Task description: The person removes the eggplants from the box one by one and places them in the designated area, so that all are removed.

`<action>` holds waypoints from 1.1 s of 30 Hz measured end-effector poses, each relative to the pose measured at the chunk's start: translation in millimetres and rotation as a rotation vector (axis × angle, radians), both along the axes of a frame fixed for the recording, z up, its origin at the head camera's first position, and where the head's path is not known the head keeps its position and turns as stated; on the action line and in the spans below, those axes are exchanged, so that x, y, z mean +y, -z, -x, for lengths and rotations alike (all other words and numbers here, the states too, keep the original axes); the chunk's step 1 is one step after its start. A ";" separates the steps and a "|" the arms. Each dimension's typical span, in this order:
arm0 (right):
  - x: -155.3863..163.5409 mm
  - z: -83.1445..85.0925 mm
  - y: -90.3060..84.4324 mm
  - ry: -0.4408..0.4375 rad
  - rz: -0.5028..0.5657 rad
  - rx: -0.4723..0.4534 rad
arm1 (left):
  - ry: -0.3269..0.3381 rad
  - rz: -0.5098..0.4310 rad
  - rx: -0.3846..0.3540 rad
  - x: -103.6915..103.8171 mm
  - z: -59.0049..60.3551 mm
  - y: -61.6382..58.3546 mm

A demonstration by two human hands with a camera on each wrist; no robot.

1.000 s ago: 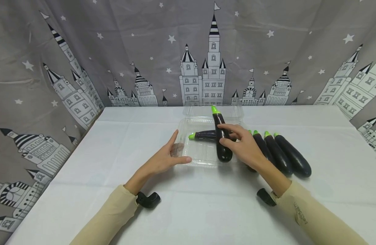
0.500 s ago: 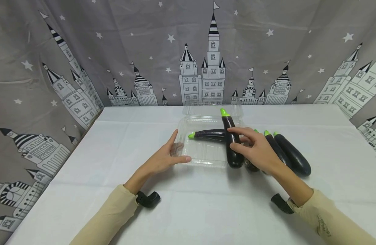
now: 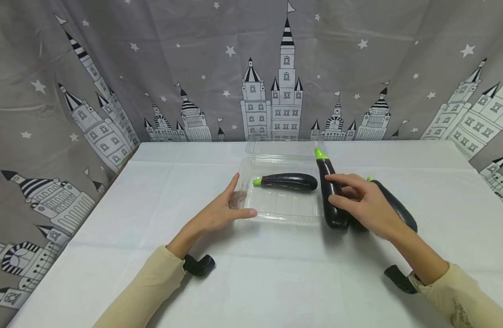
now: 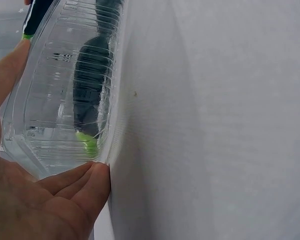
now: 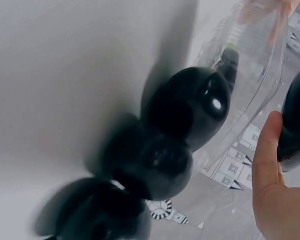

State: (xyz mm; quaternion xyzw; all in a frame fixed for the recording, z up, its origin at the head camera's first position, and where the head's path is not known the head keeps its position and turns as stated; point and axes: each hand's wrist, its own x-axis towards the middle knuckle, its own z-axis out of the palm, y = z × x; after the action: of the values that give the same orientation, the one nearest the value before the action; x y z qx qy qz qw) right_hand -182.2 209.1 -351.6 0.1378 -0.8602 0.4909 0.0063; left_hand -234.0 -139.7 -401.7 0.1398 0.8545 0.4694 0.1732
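Observation:
In the head view, my right hand (image 3: 364,202) grips a dark eggplant (image 3: 330,193) between thumb and fingers, its green stem end pointing away. This eggplant is held at the right edge of a clear plastic clamshell container (image 3: 272,202). Inside the container another eggplant (image 3: 290,181) lies crosswise, stem to the left. My left hand (image 3: 216,214) rests against the container's left end, thumb and fingers spread; the left wrist view shows the fingertips (image 4: 101,175) touching its wall. Eggplants (image 3: 397,205) lie on the table to the right, partly hidden by my right hand.
The container's lid (image 3: 284,146) is folded back toward the curtain (image 3: 153,45), which hangs behind the table. A white cloth (image 3: 276,273) covers the table. In the right wrist view, loose eggplants (image 5: 150,165) lie in a row beside the container.
My right hand has moved the gripped eggplant rightward and slightly nearer, from over the container to its right edge. The eggplant inside is now uncovered. My left hand has stayed in place.

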 end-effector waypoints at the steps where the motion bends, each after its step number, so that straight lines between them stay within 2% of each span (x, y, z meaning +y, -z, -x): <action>1: 2.1 -0.4 0.2 0.004 -0.006 -0.004 | 0.000 0.000 0.001 0.1 0.0 0.0; 9: 14.8 -2.4 0.3 0.008 -0.033 -0.036 | -0.008 0.003 -0.005 0.6 -0.1 0.5; 33: 64.5 -11.1 9.7 0.068 -0.117 0.008 | -0.023 0.022 0.001 1.2 -1.8 -0.9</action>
State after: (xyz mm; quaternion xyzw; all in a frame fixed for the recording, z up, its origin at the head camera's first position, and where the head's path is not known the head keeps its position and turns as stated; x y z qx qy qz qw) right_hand -171.1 273.6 -361.3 0.1109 -0.8915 0.4388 0.0184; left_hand -232.2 -138.5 -400.8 0.1285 0.8612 0.4618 0.1688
